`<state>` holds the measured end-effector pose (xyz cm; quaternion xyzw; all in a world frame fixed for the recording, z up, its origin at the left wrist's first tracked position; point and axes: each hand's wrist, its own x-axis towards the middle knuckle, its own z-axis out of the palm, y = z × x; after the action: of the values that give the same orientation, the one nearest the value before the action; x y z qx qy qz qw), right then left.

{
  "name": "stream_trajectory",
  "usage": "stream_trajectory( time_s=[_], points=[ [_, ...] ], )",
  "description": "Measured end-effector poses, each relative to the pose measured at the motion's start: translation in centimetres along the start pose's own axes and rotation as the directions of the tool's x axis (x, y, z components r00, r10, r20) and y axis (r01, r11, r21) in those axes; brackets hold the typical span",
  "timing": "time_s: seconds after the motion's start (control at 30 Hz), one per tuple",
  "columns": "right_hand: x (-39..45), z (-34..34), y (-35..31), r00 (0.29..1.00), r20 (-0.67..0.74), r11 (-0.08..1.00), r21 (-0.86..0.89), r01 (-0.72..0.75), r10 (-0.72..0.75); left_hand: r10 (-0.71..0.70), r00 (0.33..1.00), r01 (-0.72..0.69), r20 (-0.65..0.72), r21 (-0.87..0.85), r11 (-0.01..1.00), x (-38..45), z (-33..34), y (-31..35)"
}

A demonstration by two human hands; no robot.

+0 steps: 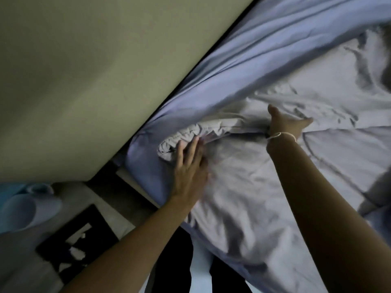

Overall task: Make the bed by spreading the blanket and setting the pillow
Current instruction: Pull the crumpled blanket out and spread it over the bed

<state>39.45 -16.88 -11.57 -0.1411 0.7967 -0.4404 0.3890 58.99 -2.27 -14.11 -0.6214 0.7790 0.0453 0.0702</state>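
Dimly lit, the view tilts over a bed [135,182] pushed against a plain beige wall [84,70]. A pale grey, wrinkled cotton blanket [243,187] covers most of the mattress, while a lavender-blue, satiny sheet [232,66] runs in a long band between it and the wall. At the near corner the blanket's edge is bunched into a crumpled fold just beside the sheet. The left hand [188,166] lies flat on the blanket, fingers straight and together, fingertips touching that bunched fold; it grips nothing. The right hand [285,125], with a thin pale string bracelet [279,136] at the wrist, rests spread on the blanket further in, thumb stretched away from the fingers, pressing the cloth without clutching it. On the floor at lower left sits a dark frame-like object [76,244], blurred.
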Motion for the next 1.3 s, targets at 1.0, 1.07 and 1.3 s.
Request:
stream_trajectory(
  time_s=[1.0,1.07,1.3],
  points=[
    [-2.3,10.1,7.3,0.442,0.874,0.044,-0.442,0.896,-0.201,-0.272,0.961,0.278,0.058,-0.204,0.939,-1.6,8.8,-10.2],
    [-2.2,7.7,6.5,0.400,0.878,0.156,-0.370,0.916,-0.262,-0.362,0.931,0.362,0.044,-0.230,0.903,-2.4,8.6,-10.0],
    [-4.9,-1.3,14.0,0.631,0.627,0.167,-0.636,0.753,-0.458,-0.165,0.980,0.126,-0.112,-0.294,0.948,2.5,5.2,-8.1]
  ],
)
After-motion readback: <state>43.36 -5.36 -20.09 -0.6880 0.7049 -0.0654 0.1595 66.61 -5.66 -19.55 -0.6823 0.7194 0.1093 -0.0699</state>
